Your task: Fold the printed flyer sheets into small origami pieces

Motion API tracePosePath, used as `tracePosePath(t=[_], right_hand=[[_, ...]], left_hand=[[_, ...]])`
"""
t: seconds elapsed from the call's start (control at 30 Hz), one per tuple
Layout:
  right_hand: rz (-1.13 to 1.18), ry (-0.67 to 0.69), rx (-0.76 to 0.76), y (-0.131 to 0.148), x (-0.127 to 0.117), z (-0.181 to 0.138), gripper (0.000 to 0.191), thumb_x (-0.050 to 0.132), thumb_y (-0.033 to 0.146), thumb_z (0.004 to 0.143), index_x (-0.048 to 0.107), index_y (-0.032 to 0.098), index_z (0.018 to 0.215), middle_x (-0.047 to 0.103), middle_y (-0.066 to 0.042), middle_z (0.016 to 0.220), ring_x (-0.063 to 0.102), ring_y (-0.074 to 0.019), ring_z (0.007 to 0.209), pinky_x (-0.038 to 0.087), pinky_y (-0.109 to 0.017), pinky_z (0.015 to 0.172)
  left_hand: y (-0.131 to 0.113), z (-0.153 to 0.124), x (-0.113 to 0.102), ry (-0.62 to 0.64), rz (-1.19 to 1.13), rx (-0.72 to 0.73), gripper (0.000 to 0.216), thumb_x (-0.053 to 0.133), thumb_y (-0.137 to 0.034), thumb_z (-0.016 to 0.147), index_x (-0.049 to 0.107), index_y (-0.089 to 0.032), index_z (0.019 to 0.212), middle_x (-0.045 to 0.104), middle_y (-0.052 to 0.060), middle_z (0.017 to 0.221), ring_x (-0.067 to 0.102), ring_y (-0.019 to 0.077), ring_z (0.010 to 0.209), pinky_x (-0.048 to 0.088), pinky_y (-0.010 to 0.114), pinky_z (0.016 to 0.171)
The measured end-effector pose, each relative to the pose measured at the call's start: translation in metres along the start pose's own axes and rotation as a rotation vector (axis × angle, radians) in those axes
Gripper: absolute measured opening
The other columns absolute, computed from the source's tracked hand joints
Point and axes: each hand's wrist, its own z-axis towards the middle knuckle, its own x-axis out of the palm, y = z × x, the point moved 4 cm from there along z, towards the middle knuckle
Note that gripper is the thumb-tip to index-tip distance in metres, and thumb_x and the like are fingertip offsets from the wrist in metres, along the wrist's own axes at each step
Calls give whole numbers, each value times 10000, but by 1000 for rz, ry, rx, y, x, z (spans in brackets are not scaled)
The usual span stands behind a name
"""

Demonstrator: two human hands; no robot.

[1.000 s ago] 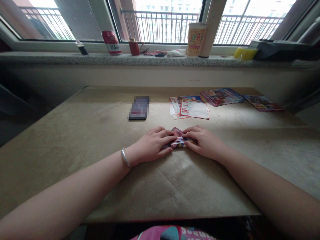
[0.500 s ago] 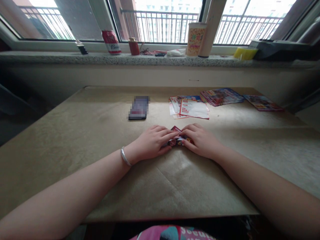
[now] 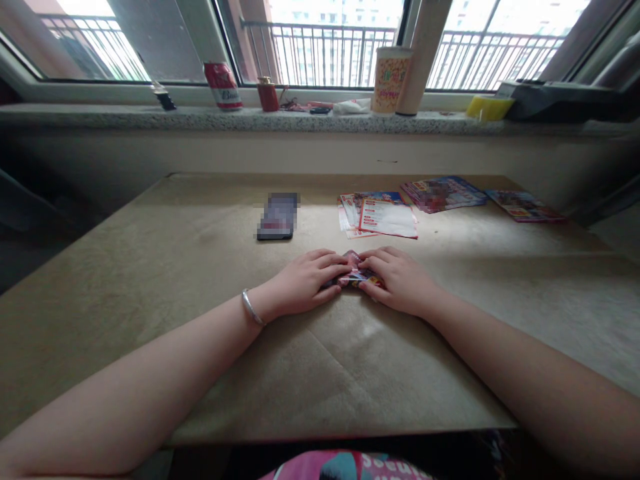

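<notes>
A small piece of folded printed paper (image 3: 353, 274), glossy and colourful, lies on the table between my two hands. From the left, my left hand (image 3: 311, 280) covers one end of it, fingers on top and thumb at the near edge. My right hand (image 3: 401, 280) grips the other end with bent fingers and the thumb near the front edge. Much of the paper is hidden under the fingers; its pointed top and the middle show. A silver bangle (image 3: 253, 307) circles my left wrist.
Beyond my hands lie a phone (image 3: 278, 217), loose printed sheets (image 3: 387, 217), a stack of colourful leaflets (image 3: 445, 193) and another pile (image 3: 525, 205) at the far right. A can (image 3: 223, 85), a red lighter-like container (image 3: 267, 94) and a paper cup (image 3: 391, 80) stand on the windowsill (image 3: 300, 121).
The fingers of both hands have shifted slightly on the folded paper, and more of its middle shows. The things around have stayed in place.
</notes>
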Motion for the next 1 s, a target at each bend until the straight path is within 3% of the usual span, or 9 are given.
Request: tracePosePath(t=[0.47,0.6,1.0], right_hand=[[41,-8,21,-4,1,-1,372,553,432,892,632,199,1172,648,-93,1232,541,-269,1156,425,-454,1013],[88,-21,-5,-5,1,-3,321,547,419,901,658,229,1136,629,-73,1271,548,-254,1158,438,-444,1007],[116,-31,-115,4,-4,-4,275,586,304,884,677,249,1138,697,-65,1137,598,-229,1075,486,-413,948]], left_hand=[[2,0,3,41,-8,-30,414,424,-376,983,511,-208,1351,521,62,1402,433,236,1308,347,421,1126],[3,0,3,33,-16,-25,409,425,-373,982,503,-223,1355,521,65,1395,436,236,1307,346,428,1123],[2,0,3,30,-35,-31,399,441,-371,975,519,-221,1336,517,71,1399,431,239,1312,348,439,1125]])
